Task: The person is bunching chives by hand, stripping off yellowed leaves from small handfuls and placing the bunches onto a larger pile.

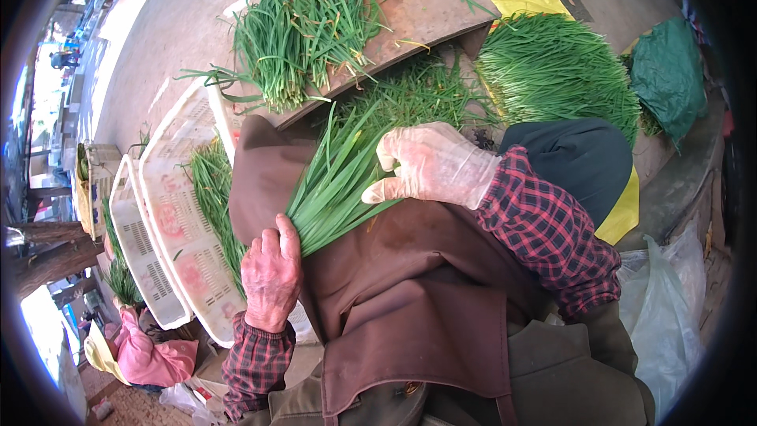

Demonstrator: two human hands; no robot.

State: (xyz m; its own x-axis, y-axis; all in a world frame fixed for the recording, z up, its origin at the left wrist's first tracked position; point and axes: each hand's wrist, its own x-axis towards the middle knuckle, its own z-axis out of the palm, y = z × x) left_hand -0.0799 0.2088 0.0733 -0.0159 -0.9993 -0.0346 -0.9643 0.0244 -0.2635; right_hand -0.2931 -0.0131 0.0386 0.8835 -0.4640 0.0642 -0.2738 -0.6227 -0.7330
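Observation:
A bunch of long flat green leaves, which look like garlic chives (335,193), lies across my lap over a brown apron (426,323). My bare left hand (272,274) is closed around its lower end, with the thumb along the stalks. My right hand (441,162), in a thin whitish glove, is at the bunch's right edge. Its thumb and forefinger are apart and curved, with the thumb against the outer leaves. I see nothing gripped between them. Beyond my knees, a loose heap of chives (303,39) rests on a low wooden board (418,0).
White plastic crates (169,213) holding more chives stand at my left. Neatly stacked chives (556,71) lie on yellow sheeting at the far right, beside a green bag (669,75). Loose leaves (426,95) cover the ground under the board. A person in pink (154,347) is at lower left.

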